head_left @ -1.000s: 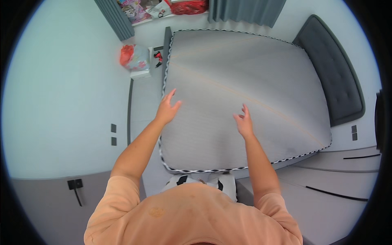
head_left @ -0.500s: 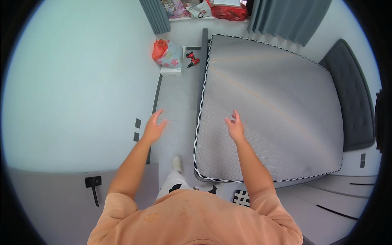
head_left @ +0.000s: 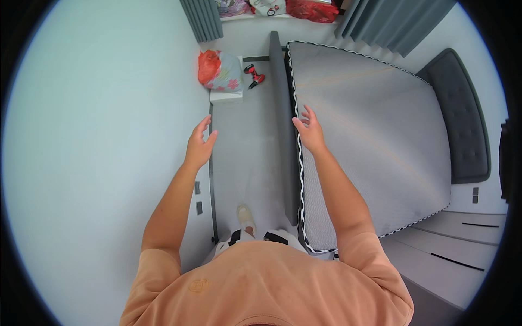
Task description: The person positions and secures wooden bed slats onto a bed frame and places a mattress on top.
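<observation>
Both my arms reach forward with nothing held. My left hand (head_left: 200,143) is open, fingers apart, beside the pale wall (head_left: 109,136) and over the strip of floor (head_left: 244,146). Over the near left edge of the grey mattress (head_left: 375,136), my right hand (head_left: 310,129) is open too, thumb and fingers spread; whether it touches the mattress cannot be told. The mattress has a black-and-white braided border. A dark grey bed side rail (head_left: 281,130) runs along its left side, with a dark gap between them toward the far end.
At the far end of the floor lies a red-and-black cordless drill (head_left: 254,76). Next to it, a stuffed flowered bag (head_left: 225,73) with a red bag rests on a white box (head_left: 226,96). A padded headboard (head_left: 457,119) stands right, near drawers (head_left: 440,239). Grey curtains (head_left: 394,24) hang beyond.
I have moved forward into the passage between wall and bed. Both hands are farther ahead and still open. The bed's side rail now shows more fully.
</observation>
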### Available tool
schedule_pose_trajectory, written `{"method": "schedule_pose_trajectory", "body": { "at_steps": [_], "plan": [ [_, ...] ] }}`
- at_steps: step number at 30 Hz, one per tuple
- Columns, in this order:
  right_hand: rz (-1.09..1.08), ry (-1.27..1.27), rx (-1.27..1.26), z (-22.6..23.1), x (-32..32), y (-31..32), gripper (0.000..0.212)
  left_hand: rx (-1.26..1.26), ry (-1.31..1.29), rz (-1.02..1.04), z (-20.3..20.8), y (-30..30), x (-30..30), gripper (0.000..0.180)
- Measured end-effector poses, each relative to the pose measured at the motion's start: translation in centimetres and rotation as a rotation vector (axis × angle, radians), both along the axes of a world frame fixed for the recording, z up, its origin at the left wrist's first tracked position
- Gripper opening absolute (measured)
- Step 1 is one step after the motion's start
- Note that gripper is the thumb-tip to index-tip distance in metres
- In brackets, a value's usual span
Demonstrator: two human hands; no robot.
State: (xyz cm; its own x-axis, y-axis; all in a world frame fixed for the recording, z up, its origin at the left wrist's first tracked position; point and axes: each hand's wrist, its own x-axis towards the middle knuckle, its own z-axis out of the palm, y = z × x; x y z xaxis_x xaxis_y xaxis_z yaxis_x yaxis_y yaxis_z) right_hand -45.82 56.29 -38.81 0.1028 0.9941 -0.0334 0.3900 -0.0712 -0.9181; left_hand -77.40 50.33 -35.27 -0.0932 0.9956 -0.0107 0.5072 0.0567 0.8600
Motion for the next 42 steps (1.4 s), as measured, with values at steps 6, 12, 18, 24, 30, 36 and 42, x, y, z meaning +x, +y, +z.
{"method": "schedule_pose_trajectory", "body": {
  "at_steps": [6, 12, 18, 24, 30, 36, 42],
  "plan": [
    [-0.064, -0.012, 0.073, 1.8, 1.9, 7.8, 0.064, 0.120, -0.043, -0.205, 0.1, 12.7, 4.3, 0.053],
    [-0.238, 0.053, 0.084, -5.7, 7.3, 17.7, 0.058, 0.131, 0.186, -0.482, -1.2, 27.5, 8.6, 0.049],
    [-0.334, 0.015, -0.263, -13.1, 9.9, 22.7, 0.048, -0.032, 0.315, -0.459, -2.1, 40.3, 9.5, 0.042],
    [-0.472, 0.073, -0.262, -12.4, 15.6, 30.2, 0.044, -0.023, 0.354, -0.546, -3.9, 53.0, 14.6, 0.040],
    [-0.620, -0.069, -0.299, -8.8, 19.1, 37.1, 0.044, 0.006, 0.366, -0.764, -9.1, 65.6, 24.4, 0.041],
    [-0.629, -0.193, -0.259, -14.9, 20.1, 46.4, 0.043, -0.042, 0.563, -0.810, -25.3, 79.5, 31.1, 0.055],
    [-0.504, -0.383, -0.225, -25.4, 18.7, 57.3, 0.040, -0.107, 0.724, -0.754, -37.0, 88.4, 34.0, 0.056]
  ]
}}
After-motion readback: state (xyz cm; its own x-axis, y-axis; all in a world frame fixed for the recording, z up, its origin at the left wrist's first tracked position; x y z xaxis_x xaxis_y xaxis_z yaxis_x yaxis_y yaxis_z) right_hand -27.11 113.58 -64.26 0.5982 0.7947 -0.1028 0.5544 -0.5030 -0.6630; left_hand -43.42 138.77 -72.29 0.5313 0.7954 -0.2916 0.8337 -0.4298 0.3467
